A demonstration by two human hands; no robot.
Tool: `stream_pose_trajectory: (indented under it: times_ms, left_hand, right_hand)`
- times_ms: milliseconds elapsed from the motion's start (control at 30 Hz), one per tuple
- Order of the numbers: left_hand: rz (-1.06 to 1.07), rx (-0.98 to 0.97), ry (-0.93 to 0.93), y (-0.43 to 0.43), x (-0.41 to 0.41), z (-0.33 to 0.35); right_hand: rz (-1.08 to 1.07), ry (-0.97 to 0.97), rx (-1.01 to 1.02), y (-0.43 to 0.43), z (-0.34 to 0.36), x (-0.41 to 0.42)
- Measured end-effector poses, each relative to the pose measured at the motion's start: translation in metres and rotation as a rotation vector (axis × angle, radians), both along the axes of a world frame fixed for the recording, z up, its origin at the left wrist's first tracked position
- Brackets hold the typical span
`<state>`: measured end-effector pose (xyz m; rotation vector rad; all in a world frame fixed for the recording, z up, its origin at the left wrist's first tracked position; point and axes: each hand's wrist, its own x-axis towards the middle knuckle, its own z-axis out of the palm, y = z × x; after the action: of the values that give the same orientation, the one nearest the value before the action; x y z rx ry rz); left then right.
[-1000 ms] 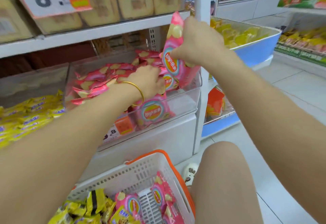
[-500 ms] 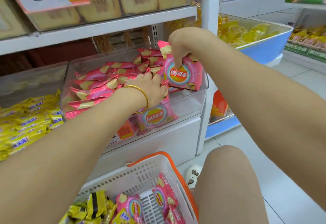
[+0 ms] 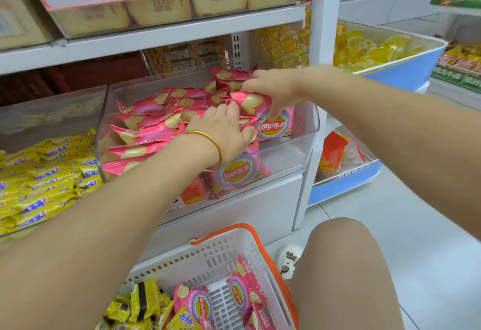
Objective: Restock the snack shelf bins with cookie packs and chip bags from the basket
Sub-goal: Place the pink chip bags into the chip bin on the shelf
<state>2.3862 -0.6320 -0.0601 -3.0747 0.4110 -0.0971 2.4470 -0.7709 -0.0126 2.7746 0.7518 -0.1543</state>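
Lowering of the pink chip bag (image 3: 263, 115) is the change: a second ago the right hand (image 3: 273, 90) held it up, well above the clear bin (image 3: 299, 132); half a second ago it was tipping in at the bin's 2 o'clock corner; now it lies on the pile there, logo facing the camera. Right fingers are curled over the bag's top edge, with one fingertip pressed down near the logo — a loose pinch, not a clamp, and I cannot tell whether the thumb is under the bag.

Left hand (image 3: 223, 129), with a gold bangle (image 3: 208, 145) on its wrist, has stayed in the middle of the bin throughout. It lies palm down, fingers spread and bent over the stacked bags — pressing them flat, it seems, and holding nothing.

Meaning for the task: this bag counts as placed, or nearly so; it only needs letting go. The bin is heaped at its 9 o'clock side, lower at the 3 o'clock side, so there is room for more.

Supply: the white basket (image 3: 208, 257) with an orange rim sits at 6 o'clock of the view. Pink chip bags (image 3: 242, 296) and yellow packs (image 3: 145, 301) remain in it. Yellow packs also fill the neighbouring bin (image 3: 46, 173) at 9 o'clock.

Judgement: restocking is partway, with several more trips to the basket needed.
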Motion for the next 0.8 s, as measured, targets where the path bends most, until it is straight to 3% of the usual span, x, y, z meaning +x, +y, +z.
stream_pose_trajectory:
  times_ms: [233,367,533,733,800]
  left_hand:
    - [-0.008,0.074,-0.009,0.001,-0.001,-0.002]
    - [-0.004,0.082,-0.054,0.002,-0.002,-0.006]
    - [-0.022,0.068,-0.073,0.003,-0.002,-0.01]
    - [-0.045,0.05,-0.043,0.006,-0.001,-0.006]
    - [-0.062,-0.009,-0.113,0.009,-0.006,-0.002]
  right_hand:
    - [-0.059,-0.283,-0.362,0.004,-0.011,-0.011]
    - [-0.223,-0.298,-0.218,0.009,-0.026,-0.012]
    - [-0.097,-0.248,-0.238,0.008,-0.047,-0.02]
    - [-0.189,-0.109,0.239,-0.016,-0.027,-0.02]
    - [-0.207,-0.17,0.414,-0.021,-0.015,-0.03]
